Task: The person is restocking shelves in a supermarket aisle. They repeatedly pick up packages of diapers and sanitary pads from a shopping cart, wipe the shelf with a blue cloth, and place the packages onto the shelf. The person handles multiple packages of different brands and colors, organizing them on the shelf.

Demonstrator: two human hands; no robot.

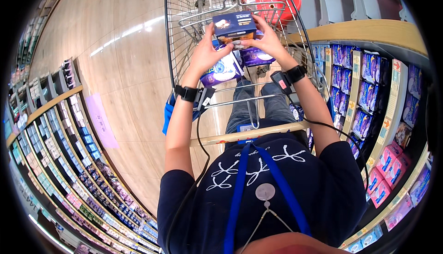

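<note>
Dark blue box: The carton [234, 21] was gripped between two hands above the near end of a wire shopping cart [207, 140], its printed top facing up and a brown-orange panel facing near.
Left hand: From the carton's left side, the person's left hand [206, 53] pinched it, thumb low on the near face.
Right hand: The fingers of the right hand [272, 44] pressed in from the opposite side, the thumbs nearly meeting.
Purple packs: A purple-and-white pack [221, 71] lay just below the left hand, a darker purple pack [257, 59] below the right; whether fingers touched either, I could not tell.
Good handling: Even, light pressure from both sides seemed best, with the top level; a hard squeeze could have dented the card.
Lettering: Pale characters ran across the carton's top, and bold blue lettering sat on the pack's white panel.
Aisle signs: Orange arrows marked upright strips on the right-hand shelf [360, 31], near pink packs [390, 164]; a pink sheet [101, 120] with small writing lay at left.
</note>
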